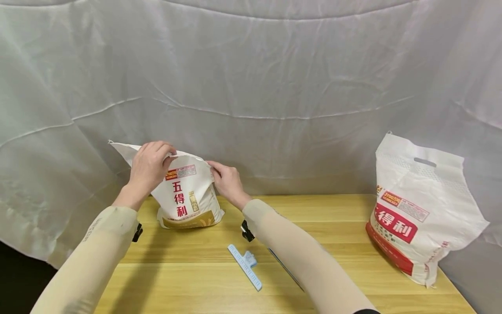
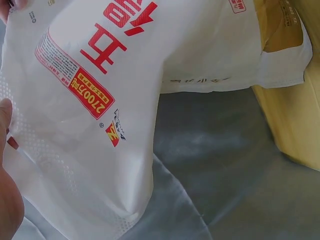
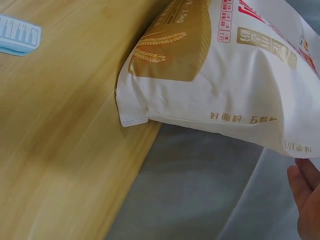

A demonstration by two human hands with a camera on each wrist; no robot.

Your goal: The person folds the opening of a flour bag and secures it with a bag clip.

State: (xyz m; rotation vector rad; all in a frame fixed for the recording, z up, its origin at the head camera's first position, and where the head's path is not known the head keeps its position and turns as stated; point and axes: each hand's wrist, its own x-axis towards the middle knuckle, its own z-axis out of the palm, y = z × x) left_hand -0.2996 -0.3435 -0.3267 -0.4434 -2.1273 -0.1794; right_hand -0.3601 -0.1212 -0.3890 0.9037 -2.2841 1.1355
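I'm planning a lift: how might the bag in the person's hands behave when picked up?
The bag looks floppy up top, where it creases and bends. It may feel weighty low down: the base bulges and the gold label reads 2.5kg. Rolling seems unlikely, given that wide, cornered base.

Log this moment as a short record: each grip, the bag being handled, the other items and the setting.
Gold-trimmed bag: white, red lettering, resting on the wooden table
Left grip: holds the bag's top edge
Right grip: holds the same bag near that edge's right end
Red-trimmed bag: white, handle slot at top, table's right side, untouched
Clip: pale blue, lying on the table, untouched
Thin dark strip: partly hidden by the right sleeve; identity unclear
Backdrop: grey cloth
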